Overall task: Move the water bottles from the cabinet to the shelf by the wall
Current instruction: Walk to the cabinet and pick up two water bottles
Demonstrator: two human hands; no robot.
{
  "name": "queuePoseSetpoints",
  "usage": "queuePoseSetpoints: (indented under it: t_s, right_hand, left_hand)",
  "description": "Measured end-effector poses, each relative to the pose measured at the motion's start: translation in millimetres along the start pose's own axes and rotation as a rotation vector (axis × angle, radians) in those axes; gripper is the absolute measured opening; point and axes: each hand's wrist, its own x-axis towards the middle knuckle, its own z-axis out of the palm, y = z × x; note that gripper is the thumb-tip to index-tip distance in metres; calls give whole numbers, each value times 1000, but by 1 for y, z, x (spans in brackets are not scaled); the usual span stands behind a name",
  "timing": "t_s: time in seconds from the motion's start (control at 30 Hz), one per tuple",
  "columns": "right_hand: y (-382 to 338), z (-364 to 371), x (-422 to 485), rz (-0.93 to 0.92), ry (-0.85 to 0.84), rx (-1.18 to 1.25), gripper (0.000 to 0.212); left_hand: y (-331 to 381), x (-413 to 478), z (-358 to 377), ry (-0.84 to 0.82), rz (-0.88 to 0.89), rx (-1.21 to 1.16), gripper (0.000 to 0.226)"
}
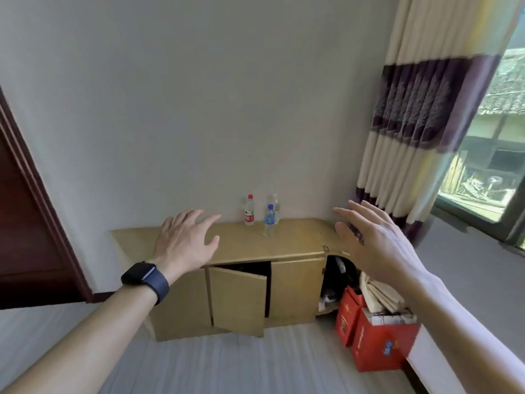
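A low tan wooden cabinet stands against the white wall. On its top stand three clear water bottles: one with a red cap and red label, one with a blue cap and blue label, and a third partly hidden behind the blue one. My left hand, a dark watch on its wrist, is held out with fingers spread to the left of the bottles. My right hand is raised to their right, fingers apart. Neither hand touches a bottle.
One cabinet door hangs ajar, and the right end compartment is open and dark inside. Red cardboard boxes with papers stand on the floor at the right. A striped curtain and window are at right, a dark door frame at left.
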Motion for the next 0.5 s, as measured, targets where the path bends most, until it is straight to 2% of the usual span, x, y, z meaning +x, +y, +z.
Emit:
queuePoseSetpoints:
  t_s: [0.23, 0.5]
  right_hand:
    - [36, 102, 158, -38, -49, 61, 42]
    - [70, 257, 314, 60, -149, 114, 42]
  left_hand:
    - [-52, 133, 77, -19, -95, 2, 54]
    - [-118, 312, 205, -153, -116, -83, 54]
